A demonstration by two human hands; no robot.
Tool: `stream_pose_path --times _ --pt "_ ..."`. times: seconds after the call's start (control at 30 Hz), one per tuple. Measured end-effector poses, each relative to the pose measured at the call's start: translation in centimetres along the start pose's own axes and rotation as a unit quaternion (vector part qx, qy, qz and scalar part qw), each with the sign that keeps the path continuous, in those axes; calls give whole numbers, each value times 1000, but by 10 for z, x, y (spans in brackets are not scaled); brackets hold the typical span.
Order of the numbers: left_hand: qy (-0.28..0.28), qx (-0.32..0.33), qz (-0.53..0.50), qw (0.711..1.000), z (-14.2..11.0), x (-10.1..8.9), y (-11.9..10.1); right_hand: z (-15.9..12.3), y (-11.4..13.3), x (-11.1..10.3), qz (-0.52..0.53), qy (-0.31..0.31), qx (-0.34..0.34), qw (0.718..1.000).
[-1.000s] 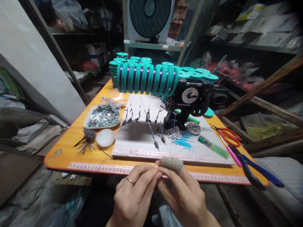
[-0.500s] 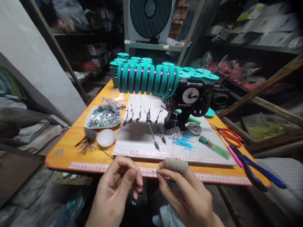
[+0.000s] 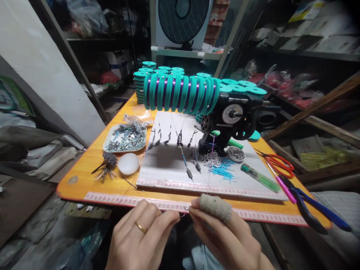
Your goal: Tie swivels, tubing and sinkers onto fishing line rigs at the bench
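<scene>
My left hand (image 3: 143, 232), with a gold ring, is closed in a pinch near the table's front edge. What its fingertips hold, perhaps a thin line, is too fine to make out. To its right, my right hand (image 3: 222, 232) pinches a tiny shiny metal piece (image 3: 186, 208) that pokes out from its fingertips. A grey fabric sleeve (image 3: 215, 207) wraps one finger of this hand. Beyond the hands, a black winding machine (image 3: 219, 123) carries a row of teal spools (image 3: 180, 93) with purple line. Dark weighted rigs (image 3: 189, 173) hang or lie below the spools on a white board (image 3: 165, 168).
A tray of small metal parts (image 3: 105, 148), a white lid (image 3: 128, 164) and dark bundled pieces (image 3: 108, 165) lie left. Right are silver beads (image 3: 210, 159), blue bits (image 3: 225, 170), a bowl (image 3: 235, 159), a green tube (image 3: 260, 178), orange scissors (image 3: 282, 165) and blue-handled pliers (image 3: 323, 210). A measuring tape (image 3: 112, 200) edges the table.
My left hand has turned its back upward and moved right, its fingertips now close to my right hand's. The right hand still pinches the metal piece. The view has shifted slightly.
</scene>
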State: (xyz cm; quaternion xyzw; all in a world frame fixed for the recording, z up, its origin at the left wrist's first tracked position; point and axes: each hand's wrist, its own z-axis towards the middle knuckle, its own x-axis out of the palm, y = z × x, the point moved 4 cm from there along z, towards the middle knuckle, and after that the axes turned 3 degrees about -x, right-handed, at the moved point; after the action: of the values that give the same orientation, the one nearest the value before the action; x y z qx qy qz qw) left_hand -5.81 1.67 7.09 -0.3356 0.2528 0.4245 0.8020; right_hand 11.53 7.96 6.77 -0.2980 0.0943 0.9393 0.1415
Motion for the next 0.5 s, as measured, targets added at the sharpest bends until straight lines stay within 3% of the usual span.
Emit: stream_pose_path --times 0.2,0.33,0.5 --pt "16 -12 -13 1000 2 0 1 -9 -2 -3 -32 23 5 999" --pt "22 -42 46 998 0 -6 6 -3 -1 0 -31 28 -4 999" --pt "60 12 69 996 -11 -13 9 11 3 4 10 6 9 1000"
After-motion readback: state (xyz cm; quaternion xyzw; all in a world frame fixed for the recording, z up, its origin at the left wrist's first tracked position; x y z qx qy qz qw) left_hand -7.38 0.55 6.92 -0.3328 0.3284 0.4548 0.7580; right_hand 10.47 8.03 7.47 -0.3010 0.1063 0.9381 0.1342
